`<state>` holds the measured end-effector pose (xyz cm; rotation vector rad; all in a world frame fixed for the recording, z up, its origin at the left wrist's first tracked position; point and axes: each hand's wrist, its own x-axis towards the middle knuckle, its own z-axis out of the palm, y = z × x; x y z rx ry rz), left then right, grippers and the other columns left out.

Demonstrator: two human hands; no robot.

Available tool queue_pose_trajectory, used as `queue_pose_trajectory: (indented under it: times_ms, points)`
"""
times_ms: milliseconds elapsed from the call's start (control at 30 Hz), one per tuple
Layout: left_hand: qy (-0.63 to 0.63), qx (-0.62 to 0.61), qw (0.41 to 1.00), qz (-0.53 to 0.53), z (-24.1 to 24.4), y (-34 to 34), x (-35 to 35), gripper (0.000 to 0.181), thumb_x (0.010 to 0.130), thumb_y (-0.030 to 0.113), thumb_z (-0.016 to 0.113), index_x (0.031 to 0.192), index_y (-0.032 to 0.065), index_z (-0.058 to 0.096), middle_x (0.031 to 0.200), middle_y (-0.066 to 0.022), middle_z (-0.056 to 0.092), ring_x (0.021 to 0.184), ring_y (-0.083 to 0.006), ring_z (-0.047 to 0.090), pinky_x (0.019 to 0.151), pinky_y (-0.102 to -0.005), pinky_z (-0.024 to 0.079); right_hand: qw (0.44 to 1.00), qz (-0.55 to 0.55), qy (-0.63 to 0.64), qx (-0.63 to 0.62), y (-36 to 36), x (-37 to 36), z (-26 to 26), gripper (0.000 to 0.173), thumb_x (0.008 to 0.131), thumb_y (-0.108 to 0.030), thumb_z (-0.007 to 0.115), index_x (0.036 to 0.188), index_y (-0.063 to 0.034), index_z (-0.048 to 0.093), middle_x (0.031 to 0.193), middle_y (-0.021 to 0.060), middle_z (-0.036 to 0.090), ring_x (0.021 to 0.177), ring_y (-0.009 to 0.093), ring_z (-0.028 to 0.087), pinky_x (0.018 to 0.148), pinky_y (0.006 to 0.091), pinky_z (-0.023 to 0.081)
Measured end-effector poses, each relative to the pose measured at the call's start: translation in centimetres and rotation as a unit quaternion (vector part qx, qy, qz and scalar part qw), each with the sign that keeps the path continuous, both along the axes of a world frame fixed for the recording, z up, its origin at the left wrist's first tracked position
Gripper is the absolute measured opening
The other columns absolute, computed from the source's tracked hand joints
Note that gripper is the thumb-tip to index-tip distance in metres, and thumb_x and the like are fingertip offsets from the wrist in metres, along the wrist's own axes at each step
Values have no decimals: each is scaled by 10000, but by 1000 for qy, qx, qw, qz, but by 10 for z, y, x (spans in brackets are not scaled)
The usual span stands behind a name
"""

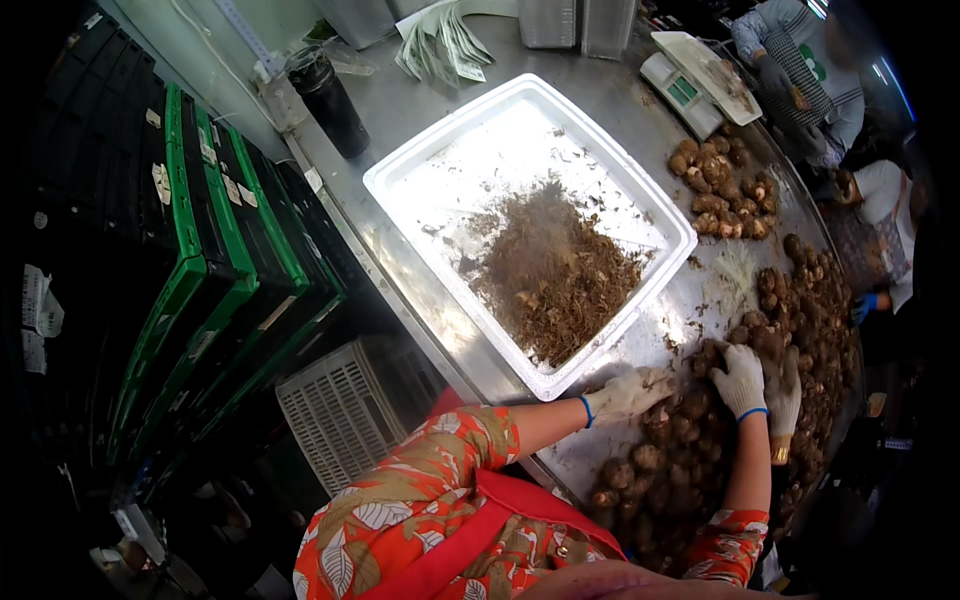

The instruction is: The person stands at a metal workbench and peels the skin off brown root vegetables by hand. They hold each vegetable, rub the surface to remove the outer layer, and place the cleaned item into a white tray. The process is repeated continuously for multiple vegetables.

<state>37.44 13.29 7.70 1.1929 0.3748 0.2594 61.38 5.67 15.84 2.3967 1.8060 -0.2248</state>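
My left hand, in a soiled white knit glove with a blue cuff edge, reaches to the near side of a heap of small brown taro-like corms. Its fingertips touch or lie just above the corms, and its grip is unclear. My right hand, gloved the same way, rests over the heap, fingers pointing away from me. Corms lie against its fingers; whether one is held is hidden. Close beside it is another dirty glove with a yellow cuff; I cannot tell whether a hand is in it.
A white foam tray holds brown fibrous peelings. Beyond are sorted corms, a weighing scale, a black bottle and paper labels. Green-black crates and a pale slatted crate stand left. People work across the metal table.
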Motion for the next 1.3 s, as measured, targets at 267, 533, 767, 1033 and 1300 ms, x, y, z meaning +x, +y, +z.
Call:
queue_pose_trajectory:
  times_ms: [267,533,767,1033,1300]
  points:
    - [-80,88,993,26,-50,0,8,242,956,131,485,1105,41,652,864,-58,699,720,-103,644,640,-239,526,985,-44,44,160,-1,-51,11,276,832,-196,688,1068,-55,659,1039,172,635,1037,380,584,883,466,482]
    - [2,-133,990,39,4,3,8,258,987,193,525,1101,4,660,810,-78,695,643,-112,640,493,-215,500,944,-242,96,203,-56,-42,19,222,898,-201,635,1043,-69,739,1046,131,700,1018,306,659,912,390,511]
    - [-12,-167,985,40,7,5,2,473,996,462,572,1104,8,649,761,-73,679,616,-111,629,493,-219,491,986,-113,-106,58,-7,-45,15,541,816,-130,729,1341,-145,602,1294,163,613,1240,317,561,1088,430,447]
    - [0,-151,987,61,6,9,3,476,968,379,634,1237,-9,575,987,-114,669,758,-128,649,597,-237,545,991,-123,44,2,14,-38,5,291,922,-247,624,1157,-76,649,1117,159,649,1096,335,622,1002,435,466]
    - [-22,-8,993,120,-18,5,12,801,906,358,723,1470,-49,326,1441,-217,459,1184,-258,598,876,-344,574,801,-315,459,220,-20,-86,-7,406,952,-175,604,1285,55,572,1206,147,652,1038,171,637,879,300,535]
